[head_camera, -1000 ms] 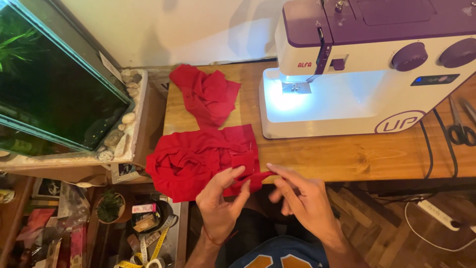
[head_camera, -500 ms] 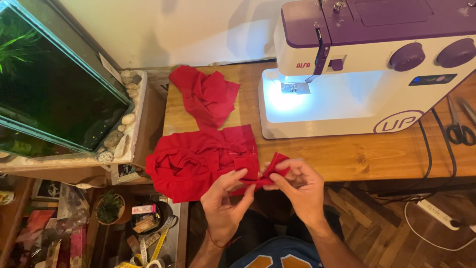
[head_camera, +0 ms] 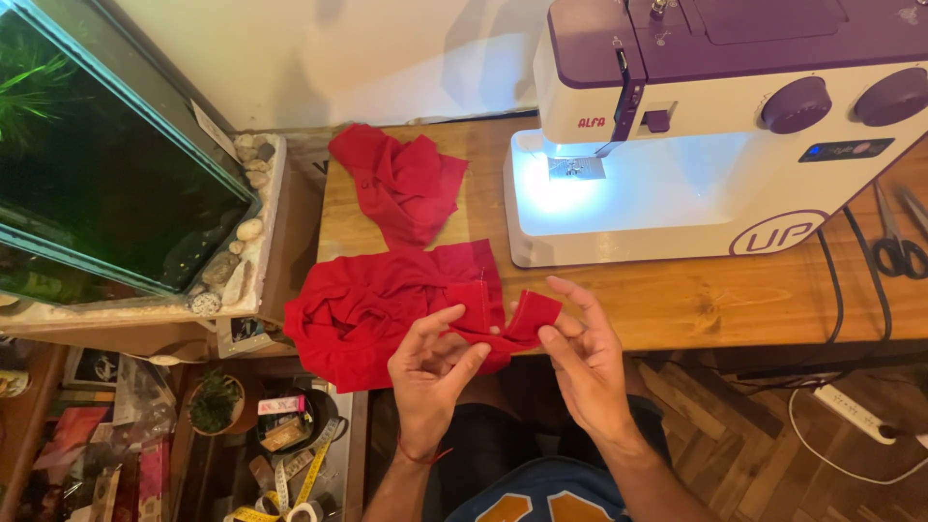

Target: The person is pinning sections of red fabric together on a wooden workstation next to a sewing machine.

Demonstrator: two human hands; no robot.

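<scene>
A crumpled red cloth (head_camera: 387, 290) lies over the front left edge of a wooden table (head_camera: 696, 300). My left hand (head_camera: 433, 372) pinches a folded edge of it near the table's front. A short flap of the same red cloth stands up between the thumb and fingers of my right hand (head_camera: 580, 362), just right of my left hand. Both hands hover at the table's edge, above my lap.
A white and purple sewing machine (head_camera: 715, 126) with its lamp lit stands at the back right. Black scissors (head_camera: 894, 242) lie at the far right, beside a black cable. A glass aquarium (head_camera: 106, 164) stands left. Clutter and a yellow measuring tape (head_camera: 290, 483) sit below.
My right hand has come in from the right and taken the cloth's edge; both hands lifted and folded a small flap of it.
</scene>
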